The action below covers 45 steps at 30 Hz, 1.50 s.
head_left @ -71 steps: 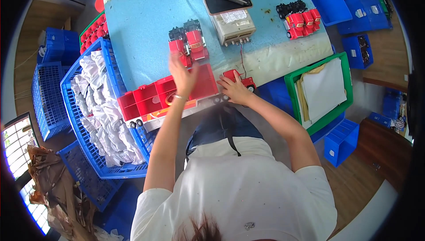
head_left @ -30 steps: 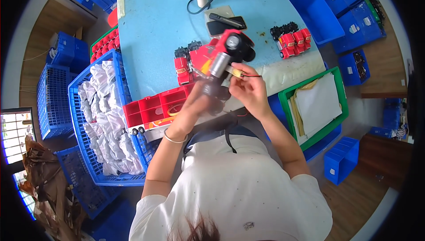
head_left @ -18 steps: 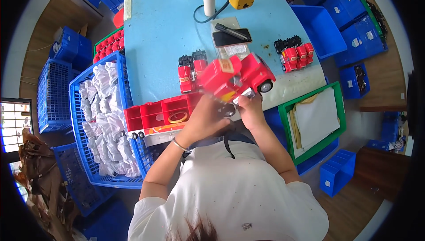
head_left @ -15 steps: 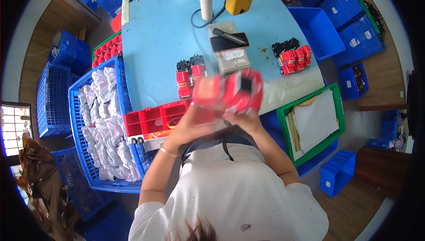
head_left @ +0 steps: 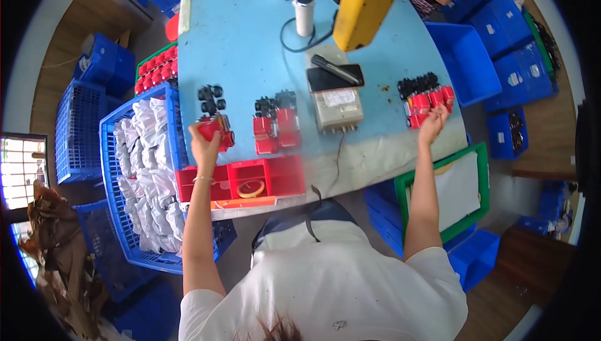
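At the left of the blue table, my left hand (head_left: 205,146) is closed around the red cab of a toy truck (head_left: 216,129), whose black wheeled chassis points away from me. Over on the right, my right hand (head_left: 432,125) has its fingers curled onto the nearest end of a red toy truck (head_left: 433,99) in a row of several. Two more toy trucks (head_left: 265,133) stand side by side between my hands. Close to the table's front edge lies a red compartmented toy trailer (head_left: 275,178), with a yellow ring (head_left: 251,189) in one compartment.
A grey box (head_left: 339,108) with a phone (head_left: 335,78) on it stands mid-table, beneath a yellow post (head_left: 366,12). Behind is a white bottle (head_left: 304,16). A blue crate (head_left: 110,159) of white wrapped pieces flanks the left edge; a green-rimmed tray (head_left: 483,175) sits at right.
The red toy truck that both hands held up before me now rests on the table at left under my left hand. My right hand has moved right, to the row of trucks.
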### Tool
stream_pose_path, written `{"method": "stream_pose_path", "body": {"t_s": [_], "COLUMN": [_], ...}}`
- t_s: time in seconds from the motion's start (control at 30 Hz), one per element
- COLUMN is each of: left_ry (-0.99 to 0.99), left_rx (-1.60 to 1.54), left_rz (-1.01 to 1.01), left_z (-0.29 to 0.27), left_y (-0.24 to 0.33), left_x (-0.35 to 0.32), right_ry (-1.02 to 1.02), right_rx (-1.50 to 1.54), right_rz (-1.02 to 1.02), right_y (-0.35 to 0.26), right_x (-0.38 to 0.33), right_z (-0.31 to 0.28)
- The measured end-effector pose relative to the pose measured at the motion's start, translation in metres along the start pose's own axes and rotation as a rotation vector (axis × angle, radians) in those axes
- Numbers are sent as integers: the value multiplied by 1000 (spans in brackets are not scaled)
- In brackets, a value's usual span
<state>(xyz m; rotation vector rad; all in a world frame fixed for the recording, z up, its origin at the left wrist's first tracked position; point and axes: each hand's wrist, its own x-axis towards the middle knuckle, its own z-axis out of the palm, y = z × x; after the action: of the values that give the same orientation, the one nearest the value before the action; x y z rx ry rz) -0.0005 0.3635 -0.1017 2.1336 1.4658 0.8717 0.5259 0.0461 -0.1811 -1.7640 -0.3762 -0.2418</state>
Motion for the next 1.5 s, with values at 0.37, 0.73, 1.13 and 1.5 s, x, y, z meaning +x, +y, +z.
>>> {"method": "stream_pose_path", "body": {"t_s": [0.37, 0.73, 1.13, 1.5], "left_ry": [-634, -689, -684, -1099], "left_rx": [106, -445, -1430, -1588], "left_rz": [-196, 822, -487, -745], "left_z": [77, 3, -52, -49], "left_y": [-62, 233, 228, 200], "left_x": [-24, -74, -89, -120], "right_ry": [-131, -402, -986, -699], "right_rx": [-479, -13, 634, 320], "right_rz": [-70, -722, 27, -427], "right_y": [51, -245, -349, -385], "right_x": [-5, -171, -199, -207], "right_z": [-6, -64, -64, -51]}}
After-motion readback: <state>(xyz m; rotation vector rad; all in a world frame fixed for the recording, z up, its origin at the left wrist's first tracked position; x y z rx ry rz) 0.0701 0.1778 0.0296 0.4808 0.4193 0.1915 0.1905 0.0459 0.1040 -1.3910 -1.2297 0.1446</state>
